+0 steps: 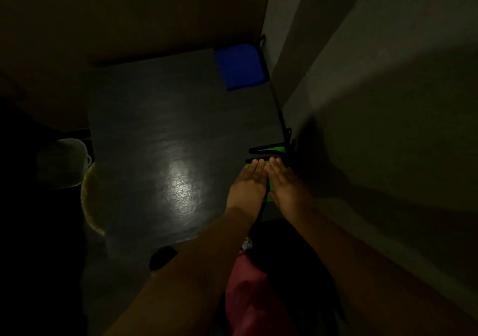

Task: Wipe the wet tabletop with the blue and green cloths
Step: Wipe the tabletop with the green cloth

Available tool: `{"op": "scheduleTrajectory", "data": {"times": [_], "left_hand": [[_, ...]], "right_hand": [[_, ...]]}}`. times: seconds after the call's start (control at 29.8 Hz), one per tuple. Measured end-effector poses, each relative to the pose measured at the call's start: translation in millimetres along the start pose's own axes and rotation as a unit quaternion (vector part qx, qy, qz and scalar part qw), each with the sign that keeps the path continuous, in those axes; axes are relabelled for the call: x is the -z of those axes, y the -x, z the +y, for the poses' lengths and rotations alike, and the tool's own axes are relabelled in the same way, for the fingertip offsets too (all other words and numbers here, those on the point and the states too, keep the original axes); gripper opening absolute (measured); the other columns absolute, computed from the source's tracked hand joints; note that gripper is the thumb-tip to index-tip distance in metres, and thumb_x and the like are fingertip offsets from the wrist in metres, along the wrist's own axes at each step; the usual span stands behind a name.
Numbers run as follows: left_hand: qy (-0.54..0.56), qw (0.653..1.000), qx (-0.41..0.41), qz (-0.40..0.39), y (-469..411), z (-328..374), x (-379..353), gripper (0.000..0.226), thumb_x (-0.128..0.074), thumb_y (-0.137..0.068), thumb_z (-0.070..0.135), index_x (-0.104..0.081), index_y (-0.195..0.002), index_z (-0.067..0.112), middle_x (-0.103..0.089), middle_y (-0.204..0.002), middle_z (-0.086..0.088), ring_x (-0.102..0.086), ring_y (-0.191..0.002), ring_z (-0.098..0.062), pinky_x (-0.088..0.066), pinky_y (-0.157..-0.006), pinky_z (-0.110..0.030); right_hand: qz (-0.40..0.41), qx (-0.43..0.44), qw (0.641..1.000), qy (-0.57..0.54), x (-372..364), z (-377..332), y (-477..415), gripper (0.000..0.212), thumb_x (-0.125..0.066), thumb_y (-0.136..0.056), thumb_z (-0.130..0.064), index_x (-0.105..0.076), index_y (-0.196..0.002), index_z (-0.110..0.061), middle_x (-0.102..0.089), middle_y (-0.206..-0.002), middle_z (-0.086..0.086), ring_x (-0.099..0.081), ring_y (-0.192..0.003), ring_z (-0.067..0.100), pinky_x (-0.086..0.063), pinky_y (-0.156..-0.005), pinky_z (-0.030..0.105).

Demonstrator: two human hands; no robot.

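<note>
The room is dim. A dark tabletop [160, 118] fills the middle, with a bright glare patch near its front. A folded blue cloth [240, 68] lies at the table's far right corner. Near the right edge lies a green cloth [274, 150] with dark trim, mostly covered by my hands. My left hand [249, 183] and my right hand [283, 183] lie side by side, flat on it, fingers straight and pointing away from me.
A pale wall [375, 103] runs close along the table's right side. A pale bucket-like container [63, 163] and a round yellowish object [89, 201] sit off the table's left edge. Red clothing [248, 297] shows below my arms.
</note>
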State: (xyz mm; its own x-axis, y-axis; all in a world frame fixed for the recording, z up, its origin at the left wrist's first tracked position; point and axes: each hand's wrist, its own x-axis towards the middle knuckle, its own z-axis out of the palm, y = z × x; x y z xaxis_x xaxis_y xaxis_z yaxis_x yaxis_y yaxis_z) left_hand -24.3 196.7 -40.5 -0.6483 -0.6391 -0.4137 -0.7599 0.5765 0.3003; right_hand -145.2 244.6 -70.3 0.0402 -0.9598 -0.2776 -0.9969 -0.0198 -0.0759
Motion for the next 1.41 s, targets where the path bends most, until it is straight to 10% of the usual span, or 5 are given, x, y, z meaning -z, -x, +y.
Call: {"op": "scheduleTrajectory", "data": {"times": [0.64,0.94,1.41], "left_hand": [[-0.018,0.999,-0.027,-0.016,5.9,12.8,-8.6,0.056,-0.030,-0.097,0.003,-0.008,-0.148,0.002,-0.004,-0.159,-0.012,-0.003,-0.147,-0.025,-0.002,-0.121,-0.033],[-0.047,0.997,-0.046,-0.027,18.1,22.0,-16.7,0.059,-0.033,-0.096,0.002,-0.007,-0.148,0.002,-0.006,-0.159,-0.014,-0.005,-0.147,-0.025,-0.004,-0.120,-0.034],[-0.129,0.990,-0.021,-0.062,56.4,-6.4,-10.5,0.065,-0.040,-0.096,0.017,-0.005,-0.149,0.007,-0.005,-0.159,-0.008,-0.005,-0.147,-0.021,0.001,-0.120,-0.043]], "right_hand": [[0.005,-0.031,0.995,-0.095,-0.7,0.0,24.5,0.080,-0.090,-0.045,-0.005,-0.061,-0.119,0.007,-0.060,-0.127,0.023,-0.059,-0.116,0.039,-0.048,-0.091,0.051],[-0.031,-0.054,0.989,-0.137,-3.1,-0.7,47.0,0.066,-0.049,-0.095,-0.013,-0.012,-0.150,-0.007,-0.002,-0.160,0.008,-0.001,-0.148,0.023,-0.002,-0.119,0.031],[-0.042,-0.081,0.989,-0.119,-16.0,-58.7,44.8,0.065,-0.079,-0.065,0.000,-0.055,-0.125,0.010,-0.053,-0.133,0.028,-0.052,-0.121,0.045,-0.039,-0.098,0.056]]}}
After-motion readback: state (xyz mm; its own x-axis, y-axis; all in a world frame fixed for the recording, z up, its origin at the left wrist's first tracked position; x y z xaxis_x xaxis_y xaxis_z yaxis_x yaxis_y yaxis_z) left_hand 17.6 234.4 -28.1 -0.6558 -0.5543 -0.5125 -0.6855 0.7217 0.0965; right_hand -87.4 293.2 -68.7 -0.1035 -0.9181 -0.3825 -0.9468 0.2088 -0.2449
